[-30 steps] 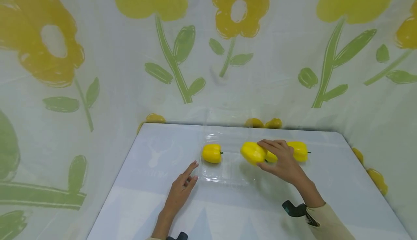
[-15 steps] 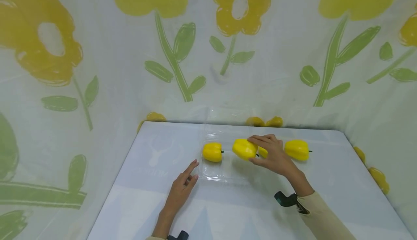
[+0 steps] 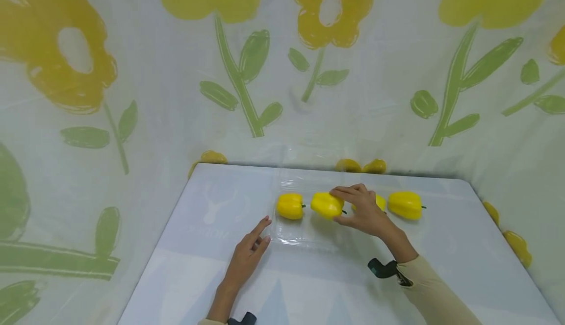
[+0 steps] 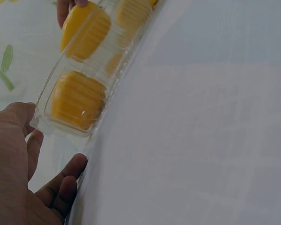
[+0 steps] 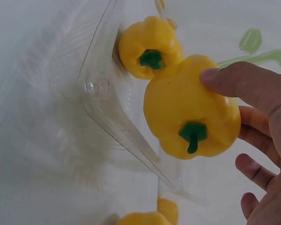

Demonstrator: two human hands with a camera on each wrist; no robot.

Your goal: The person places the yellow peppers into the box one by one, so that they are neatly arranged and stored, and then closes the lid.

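Note:
My right hand (image 3: 364, 212) grips a yellow bell pepper (image 3: 325, 205) between thumb and fingers, its green stem (image 5: 193, 133) facing the right wrist camera. That pepper is over the right part of a clear plastic container (image 3: 289, 241). Another yellow bell pepper (image 3: 289, 206) sits inside the container at the left, stem pointing right. My left hand (image 3: 244, 259) lies by the container's left side with fingers extended; in the left wrist view a fingertip (image 4: 25, 110) is right at its corner. Part of a third pepper (image 3: 377, 202) shows behind my right hand.
Farther right on the white table (image 3: 441, 266) lies one more yellow bell pepper (image 3: 405, 205). The container's clear lid (image 3: 311, 161) stands raised at the back, near the flower-patterned cloth (image 3: 375, 119) behind the table.
My right hand has carried its bell pepper leftward, over the container and closer to the pepper inside. The left hand has stayed in place.

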